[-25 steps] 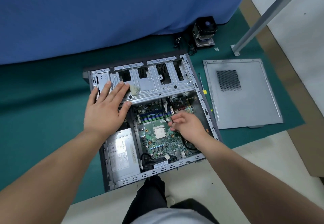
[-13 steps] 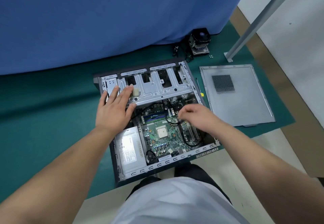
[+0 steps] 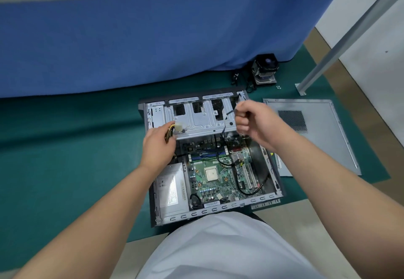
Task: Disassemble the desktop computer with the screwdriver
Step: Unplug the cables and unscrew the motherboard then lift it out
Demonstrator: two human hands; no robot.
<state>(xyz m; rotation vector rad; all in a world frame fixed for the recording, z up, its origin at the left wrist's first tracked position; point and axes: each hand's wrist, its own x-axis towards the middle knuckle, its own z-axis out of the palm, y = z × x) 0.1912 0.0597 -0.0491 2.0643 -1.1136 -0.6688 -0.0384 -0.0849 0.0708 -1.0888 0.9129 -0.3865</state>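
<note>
The open desktop case lies flat on a green mat, its green motherboard and bare processor exposed. A grey power supply sits in the near left corner. My left hand grips a bundle of yellow and black power wires ending in a white connector, at the edge of the silver drive cage. My right hand is raised over the cage's right end and pinches a thin dark cable that runs down to the board. No screwdriver is in either hand.
The removed side panel lies on the mat to the right of the case. A detached cooler with fan and a few small screws sit at the back by a blue cloth. A metal table leg slants at the right.
My right hand has lifted out of the case, pulling the thin cable up over the drive cage. My left hand has left the cage top and taken the wire bundle. The camera rose.
</note>
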